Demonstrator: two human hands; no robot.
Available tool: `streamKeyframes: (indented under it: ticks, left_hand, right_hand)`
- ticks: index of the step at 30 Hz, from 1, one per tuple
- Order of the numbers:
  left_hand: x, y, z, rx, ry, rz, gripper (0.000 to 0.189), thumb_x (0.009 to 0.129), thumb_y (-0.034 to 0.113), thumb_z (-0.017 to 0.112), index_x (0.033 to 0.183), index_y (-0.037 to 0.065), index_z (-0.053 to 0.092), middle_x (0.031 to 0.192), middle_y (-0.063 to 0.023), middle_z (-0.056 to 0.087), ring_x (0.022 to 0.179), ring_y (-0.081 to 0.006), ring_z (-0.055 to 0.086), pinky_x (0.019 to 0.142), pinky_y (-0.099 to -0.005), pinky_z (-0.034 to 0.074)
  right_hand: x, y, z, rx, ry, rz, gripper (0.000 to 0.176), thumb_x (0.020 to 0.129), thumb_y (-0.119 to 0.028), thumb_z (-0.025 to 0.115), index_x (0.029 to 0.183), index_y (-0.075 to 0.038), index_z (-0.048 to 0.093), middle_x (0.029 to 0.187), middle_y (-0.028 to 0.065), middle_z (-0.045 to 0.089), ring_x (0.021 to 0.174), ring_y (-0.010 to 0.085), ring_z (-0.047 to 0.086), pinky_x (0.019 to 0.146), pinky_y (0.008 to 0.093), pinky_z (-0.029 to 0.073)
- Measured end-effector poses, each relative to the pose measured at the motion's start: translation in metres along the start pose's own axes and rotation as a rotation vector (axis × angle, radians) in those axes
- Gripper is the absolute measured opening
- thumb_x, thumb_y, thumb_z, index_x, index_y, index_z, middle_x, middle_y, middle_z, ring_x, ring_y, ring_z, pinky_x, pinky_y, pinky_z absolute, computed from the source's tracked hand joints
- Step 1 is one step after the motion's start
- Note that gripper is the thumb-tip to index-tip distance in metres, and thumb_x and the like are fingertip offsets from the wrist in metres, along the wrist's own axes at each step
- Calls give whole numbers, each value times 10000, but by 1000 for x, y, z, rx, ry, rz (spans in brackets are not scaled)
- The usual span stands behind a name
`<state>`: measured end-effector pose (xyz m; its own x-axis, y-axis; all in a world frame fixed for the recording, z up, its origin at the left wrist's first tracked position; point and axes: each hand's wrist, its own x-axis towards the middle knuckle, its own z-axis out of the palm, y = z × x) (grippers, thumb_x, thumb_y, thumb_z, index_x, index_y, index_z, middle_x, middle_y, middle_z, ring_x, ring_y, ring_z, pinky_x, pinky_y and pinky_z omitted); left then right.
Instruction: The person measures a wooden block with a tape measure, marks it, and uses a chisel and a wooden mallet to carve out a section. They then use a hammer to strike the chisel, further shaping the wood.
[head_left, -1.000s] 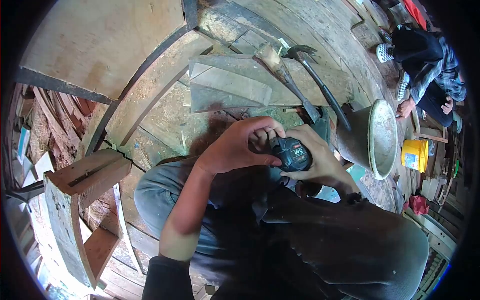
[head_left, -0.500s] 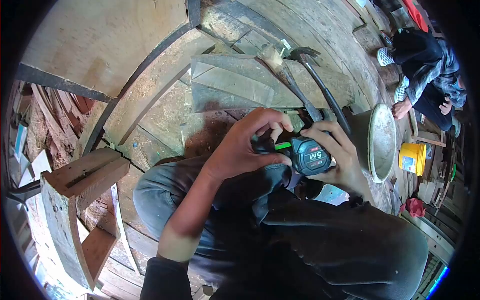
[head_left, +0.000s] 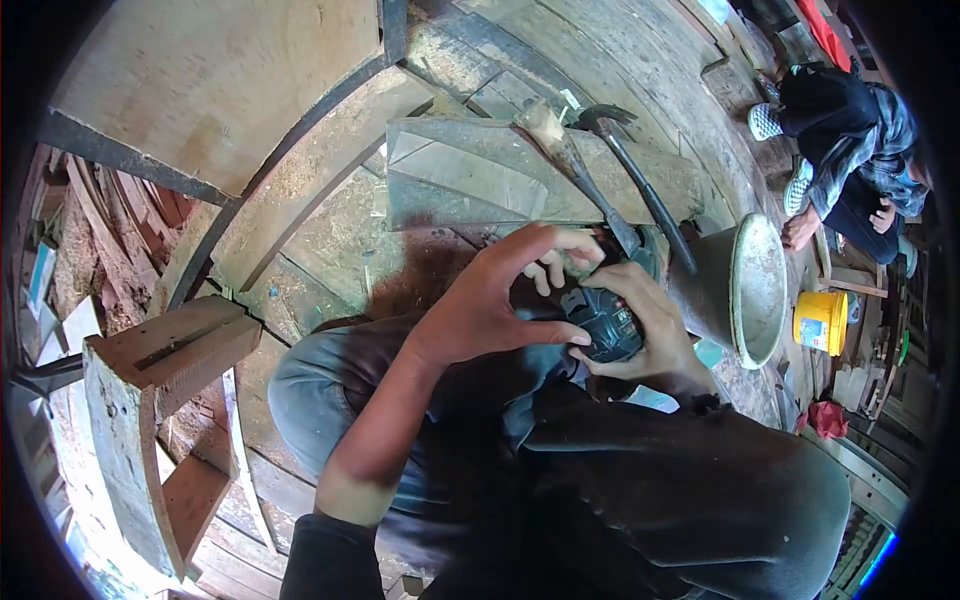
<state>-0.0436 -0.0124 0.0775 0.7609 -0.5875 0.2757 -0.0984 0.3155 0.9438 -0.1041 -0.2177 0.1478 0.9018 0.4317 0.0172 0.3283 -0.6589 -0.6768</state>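
Observation:
A dark tape measure (head_left: 610, 328) sits in my right hand (head_left: 658, 322), whose fingers and thumb wrap its right side. My left hand (head_left: 485, 300) curves around the other side, with its fingers apart and its thumb tip at the case's edge. No extended blade shows. Both hands are above my lap, over dark trousers (head_left: 660, 490). Beyond them a claw hammer (head_left: 640, 175) and a long tool with a pale, worn end (head_left: 570, 160) lean across a grey board (head_left: 460, 175).
A grey bucket (head_left: 762, 290) lies tilted at the right, near a yellow tub (head_left: 820, 322). Another person (head_left: 865, 150) sits at the upper right. A wooden frame piece (head_left: 120, 440) stands at the left, below a large plywood panel (head_left: 220, 90). Curved timbers and sawdust cover the floor.
The tape measure has moved slightly left and turned, so its printed face shows less. The green piece by my left fingers is out of sight. My left fingers have spread a little.

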Motion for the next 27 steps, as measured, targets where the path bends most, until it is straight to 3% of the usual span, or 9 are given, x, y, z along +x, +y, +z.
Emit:
streamKeyframes:
  ticks: [7, 9, 12, 15, 18, 20, 22, 27]
  left_hand:
    - [-4, -4, -8, -136, -53, -177, 551, 758, -12, 800, 1257, 30, 570, 1075, -19, 615, 1009, -93, 595, 914, -259, 486]
    - [-5, -18, -11, -112, -7, -183, 459, 782, 51, 793, 1195, 55, 591, 941, -17, 646, 836, -71, 585, 758, -257, 488]
    - [-5, -30, -13, -129, 13, -275, 417, 798, 93, 792, 1160, 65, 587, 846, -8, 621, 808, -68, 571, 746, -254, 480]
    - [-10, -38, -12, 50, -71, -310, 405, 806, 154, 797, 1134, 73, 575, 825, -14, 600, 781, -69, 553, 722, -250, 472]
    - [-12, -32, -33, 141, -74, -419, 391, 834, 173, 783, 1146, 82, 565, 823, 25, 540, 769, -54, 507, 705, -235, 440]
    - [-15, -29, -52, 156, -70, -419, 386, 856, 140, 764, 1174, 67, 557, 841, 11, 574, 787, -54, 535, 674, -232, 441]
    - [-18, -29, -65, 56, -51, -512, 416, 855, 214, 782, 1177, 71, 559, 898, -44, 627, 779, -79, 558, 698, -240, 466]
    - [-16, -11, -66, -96, -64, -487, 405, 897, 168, 737, 1233, 52, 542, 966, -79, 658, 846, -98, 620, 716, -236, 487]
  right_hand:
    - [3, -4, -12, -93, -11, 53, 809, 569, -44, 846, 1319, -62, 544, 1200, 152, 566, 1137, 343, 574, 983, 403, 460]
    - [5, 2, -9, -73, -27, 61, 811, 576, -43, 840, 1328, -62, 537, 1196, 157, 571, 1148, 343, 572, 987, 406, 458]
    - [2, 25, 4, -41, -52, 50, 781, 588, -74, 833, 1309, -57, 531, 1205, 159, 586, 1148, 345, 582, 968, 399, 473]
    - [-1, 42, 16, -67, -274, 247, 655, 623, -141, 803, 1222, -74, 548, 1193, 127, 599, 1094, 357, 598, 916, 397, 502]
    - [-13, 72, 26, -144, -184, 203, 635, 640, -130, 785, 1225, -71, 547, 1183, 133, 602, 1103, 363, 592, 928, 416, 494]
    - [-19, 85, 23, -167, -165, 198, 640, 659, -117, 772, 1254, -63, 543, 1199, 147, 601, 1119, 366, 587, 950, 426, 484]
    - [-22, 97, 24, -132, -141, 250, 656, 676, -107, 754, 1293, -53, 537, 1229, 161, 596, 1149, 363, 578, 978, 420, 475]
    - [-16, 99, 41, -119, -152, 186, 534, 819, -247, 764, 1260, -23, 563, 1157, 198, 638, 1098, 378, 609, 955, 427, 492]
